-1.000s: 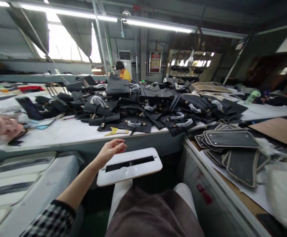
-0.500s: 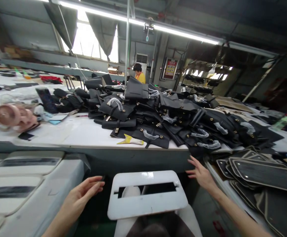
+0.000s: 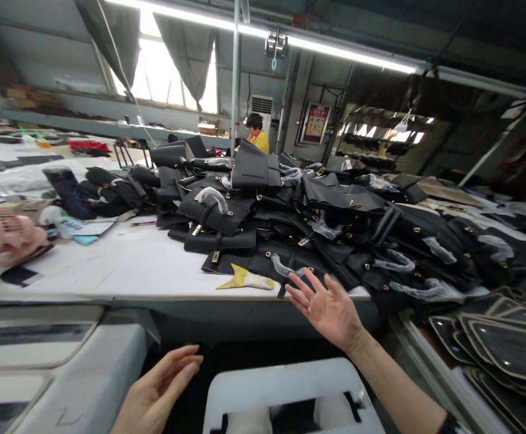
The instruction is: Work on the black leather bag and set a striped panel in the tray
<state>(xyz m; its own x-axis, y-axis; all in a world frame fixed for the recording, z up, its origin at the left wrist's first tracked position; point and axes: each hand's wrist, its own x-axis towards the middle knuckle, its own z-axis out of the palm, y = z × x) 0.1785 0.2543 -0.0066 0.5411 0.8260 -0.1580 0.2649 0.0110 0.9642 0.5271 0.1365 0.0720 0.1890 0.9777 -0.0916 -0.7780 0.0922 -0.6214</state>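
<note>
My right hand (image 3: pixel 325 307) is raised, palm up and fingers spread, just in front of the table's near edge and close to the pile of black leather bag parts (image 3: pixel 317 223). It holds nothing. My left hand (image 3: pixel 154 392) hovers low at the bottom, fingers loosely apart and empty, left of a white plastic template with a slot (image 3: pixel 285 395) that rests on my lap. A yellow-and-white scraper-like tool (image 3: pixel 245 279) lies on the white table (image 3: pixel 122 265) between the pile and my right hand.
A pink fan (image 3: pixel 3 232) sits at the table's left. Dark flat panels (image 3: pixel 493 337) are stacked on the right bench. White templates (image 3: pixel 28 337) lie on the left bench. A person in yellow (image 3: pixel 257 134) works at the far end.
My right hand rose from the table edge to a palm-up pose near the pile. The view tilted up, so the white template slid to the bottom. My left hand dropped slightly.
</note>
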